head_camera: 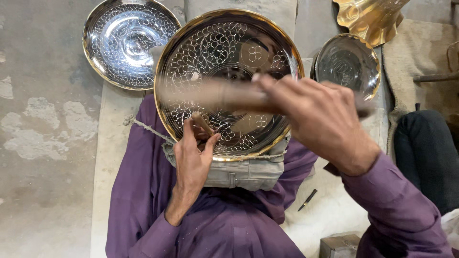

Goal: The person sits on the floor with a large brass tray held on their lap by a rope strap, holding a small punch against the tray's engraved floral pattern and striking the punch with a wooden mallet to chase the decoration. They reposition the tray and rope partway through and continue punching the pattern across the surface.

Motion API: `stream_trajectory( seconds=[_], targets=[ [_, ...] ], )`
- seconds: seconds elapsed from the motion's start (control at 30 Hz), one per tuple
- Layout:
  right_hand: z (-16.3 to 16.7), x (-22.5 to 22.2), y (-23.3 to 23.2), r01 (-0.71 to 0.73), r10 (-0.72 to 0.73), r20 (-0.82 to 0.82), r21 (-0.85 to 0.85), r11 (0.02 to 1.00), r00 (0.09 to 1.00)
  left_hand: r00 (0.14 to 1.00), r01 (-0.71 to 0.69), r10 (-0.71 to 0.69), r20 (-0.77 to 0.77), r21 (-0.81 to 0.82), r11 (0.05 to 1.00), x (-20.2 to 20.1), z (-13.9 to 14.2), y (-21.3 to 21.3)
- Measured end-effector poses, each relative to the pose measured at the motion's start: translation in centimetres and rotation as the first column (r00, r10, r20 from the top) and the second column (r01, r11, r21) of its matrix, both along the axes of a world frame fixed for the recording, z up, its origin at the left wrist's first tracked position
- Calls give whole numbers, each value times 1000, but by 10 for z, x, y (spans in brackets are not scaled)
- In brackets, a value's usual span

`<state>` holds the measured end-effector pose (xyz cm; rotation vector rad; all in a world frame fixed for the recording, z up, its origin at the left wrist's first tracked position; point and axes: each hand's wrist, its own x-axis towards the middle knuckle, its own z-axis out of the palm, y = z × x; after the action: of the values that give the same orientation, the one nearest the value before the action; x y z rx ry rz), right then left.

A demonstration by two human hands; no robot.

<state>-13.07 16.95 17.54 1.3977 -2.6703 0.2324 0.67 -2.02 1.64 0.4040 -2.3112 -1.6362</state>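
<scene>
Because the big shiny plate [224, 52] leans on your lap, it stays steady while your left hand [193, 160] pinches a small punch [202, 123] on it and your right hand [322, 119] grips a blurry hammer [224, 95].

No packages, labels, signs or screens anywhere in view.
</scene>
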Motion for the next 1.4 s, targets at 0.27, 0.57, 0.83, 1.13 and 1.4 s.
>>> stream_trajectory(
  seconds=[0.27,0.57,0.83,1.13,1.4],
  targets=[
    [-2,4,1,-14,35,-101,205,979,994,1000,10,-10,30,-22,1000,0,-2,-3],
    [-24,41,49,249,-198,205,-265,932,959,859,504,-510,-42,-111,857,-39,13,-22],
    [-111,96,96,541,-455,306,-325,775,836,471,854,-881,-43,-230,467,-82,27,-28],
    [-180,154,117,756,-420,634,-475,450,649,399,883,-916,47,-289,370,-87,22,-24],
    [-190,170,115,806,-510,623,-473,358,592,390,907,-881,270,-276,317,-83,20,-29]
  ],
)
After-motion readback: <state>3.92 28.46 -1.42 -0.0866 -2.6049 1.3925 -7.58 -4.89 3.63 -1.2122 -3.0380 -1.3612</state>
